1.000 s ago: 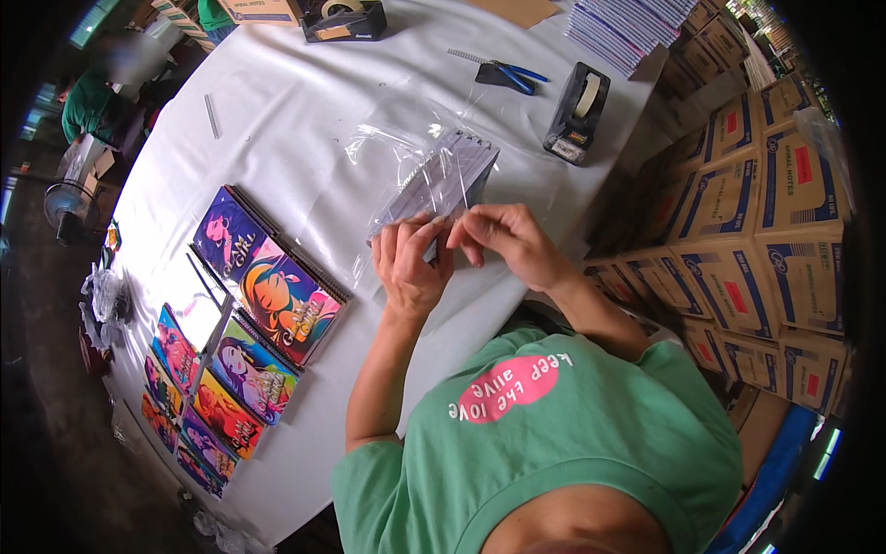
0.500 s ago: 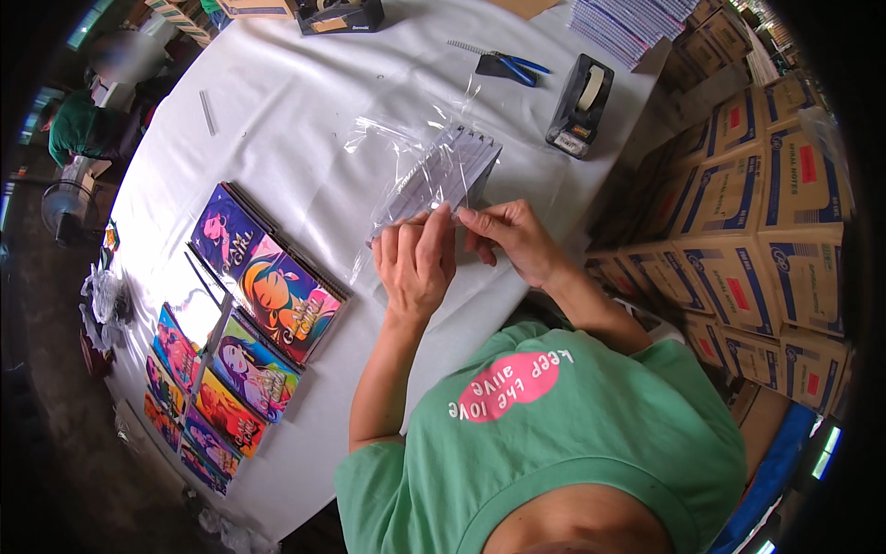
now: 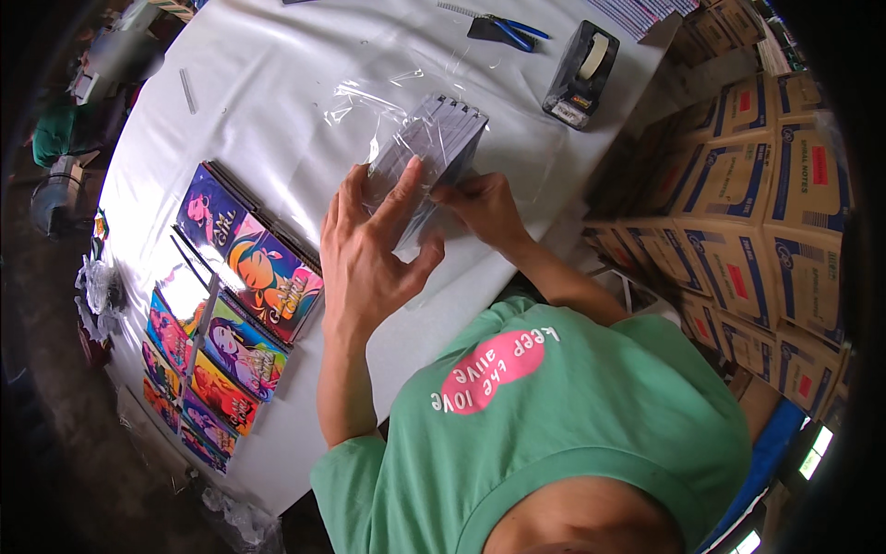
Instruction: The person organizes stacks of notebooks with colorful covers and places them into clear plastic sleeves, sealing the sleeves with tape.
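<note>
A stack of spiral notebooks [image 3: 447, 127] with pale covers lies in loose clear plastic wrap [image 3: 355, 98] on the white-covered table. My left hand [image 3: 362, 245] is open, fingers spread over the stack's near left part and thumb held apart. At the stack's near right side, my right hand [image 3: 487, 210] is closed with its fingertips pinched at the plastic; the exact grip is partly hidden. The wrap spreads past the stack at the far and left sides.
Colourful illustrated notebooks [image 3: 272, 277] lie in stacks and rows at left. A black tape dispenser [image 3: 581, 74] and blue-handled pliers [image 3: 517, 33] are at the far right. Stacked cartons [image 3: 729, 203] stand beside the table's right edge. A clear plastic bundle [image 3: 100, 284] is at the left edge.
My left hand has gone from pinching the plastic to spread fingers on the stack. The right hand stays at the wrap's near right side. The whole view has shifted slightly.
</note>
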Tool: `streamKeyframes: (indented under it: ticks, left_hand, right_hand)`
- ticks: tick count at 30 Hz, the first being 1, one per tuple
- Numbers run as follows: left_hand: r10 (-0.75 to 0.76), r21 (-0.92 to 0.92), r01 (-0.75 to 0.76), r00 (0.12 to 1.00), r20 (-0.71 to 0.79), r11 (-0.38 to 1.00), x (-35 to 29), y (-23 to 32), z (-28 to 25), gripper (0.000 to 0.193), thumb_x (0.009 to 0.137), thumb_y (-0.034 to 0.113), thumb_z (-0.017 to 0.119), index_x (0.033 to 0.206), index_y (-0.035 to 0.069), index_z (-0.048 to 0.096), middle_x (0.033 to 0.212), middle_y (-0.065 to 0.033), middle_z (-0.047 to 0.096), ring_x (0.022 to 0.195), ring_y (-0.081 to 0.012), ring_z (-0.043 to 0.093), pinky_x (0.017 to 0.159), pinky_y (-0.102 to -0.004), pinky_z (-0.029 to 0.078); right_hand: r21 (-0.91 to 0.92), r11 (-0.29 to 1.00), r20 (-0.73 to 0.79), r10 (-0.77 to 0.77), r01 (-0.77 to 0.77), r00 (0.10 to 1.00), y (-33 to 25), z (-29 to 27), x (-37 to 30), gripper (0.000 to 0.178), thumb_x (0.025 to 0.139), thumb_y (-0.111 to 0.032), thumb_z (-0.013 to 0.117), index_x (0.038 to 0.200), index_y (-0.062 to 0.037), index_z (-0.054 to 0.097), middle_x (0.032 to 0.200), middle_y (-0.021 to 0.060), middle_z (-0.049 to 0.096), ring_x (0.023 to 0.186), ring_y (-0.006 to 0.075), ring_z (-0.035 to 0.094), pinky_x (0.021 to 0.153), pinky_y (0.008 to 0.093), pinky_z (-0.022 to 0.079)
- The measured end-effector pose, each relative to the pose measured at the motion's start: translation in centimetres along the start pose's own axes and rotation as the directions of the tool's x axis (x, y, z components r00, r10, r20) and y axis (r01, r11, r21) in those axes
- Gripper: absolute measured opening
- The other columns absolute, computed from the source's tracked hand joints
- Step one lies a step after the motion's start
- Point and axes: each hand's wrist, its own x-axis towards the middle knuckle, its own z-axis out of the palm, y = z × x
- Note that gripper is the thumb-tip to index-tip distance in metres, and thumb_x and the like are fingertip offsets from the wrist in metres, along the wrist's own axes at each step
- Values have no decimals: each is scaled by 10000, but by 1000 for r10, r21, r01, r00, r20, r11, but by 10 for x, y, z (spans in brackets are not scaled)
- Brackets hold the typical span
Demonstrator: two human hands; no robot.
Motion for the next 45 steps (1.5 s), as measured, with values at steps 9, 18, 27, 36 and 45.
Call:
streamKeyframes:
  ticks: [9, 18, 27, 36, 45]
  left_hand:
    - [-17, -546, -77, 986, -166, 834, -3, -48, 2, 636, 823, 349, 632, 1375, 124, 409, 1319, -148, 455, 1243, -263, 431, 1064, -533, 199]
    - [-536, -996, 75, 843, 41, 42, -12, -122, 113, 389, 907, 262, 531, 1225, 45, 471, 1175, -82, 551, 1064, -189, 545, 903, -336, 420]
    - [-624, -484, 547, 781, 2, 683, -11, -141, 149, 604, 945, 493, 373, 1318, 24, 452, 1214, -156, 521, 1158, -298, 477, 1005, -325, 335]
    - [-682, 182, 662, 725, 91, 728, 29, -46, 149, 1016, 588, 383, 822, 1433, 249, 275, 1445, -123, 246, 1336, -333, 251, 981, -698, 192]
    - [-700, 48, 699, 709, 85, 713, 58, -19, 208, 810, 765, 645, 560, 1430, 267, 294, 1506, -159, 113, 1391, -362, 98, 1019, -671, 116]
  right_hand:
    - [-649, 738, -31, -270, 186, 962, 13, -42, -4, 438, 653, -409, 810, 525, -44, 605, 453, 64, 516, 445, 117, 549, 438, 298, 393]
    - [-484, -40, 874, -84, 874, 479, -99, 6, 54, 1114, 549, -462, 809, 1458, -309, 183, 1185, 60, 543, 1125, 229, 500, 940, 527, 311]
    - [-575, 72, 542, -714, 815, 445, -166, -149, 41, 747, 602, -470, 796, 1216, -118, 555, 1095, 27, 621, 934, 149, 595, 909, 416, 324]
    - [-852, -335, 377, -926, 403, 27, -316, -415, 169, 762, 563, -259, 846, 1230, -73, 526, 1229, 104, 539, 1146, 265, 512, 977, 381, 405]
    - [-733, -171, 572, -680, 659, 459, -249, -561, 294, 660, 727, -207, 738, 1317, -99, 463, 1394, 104, 410, 1295, 285, 364, 1083, 388, 258]
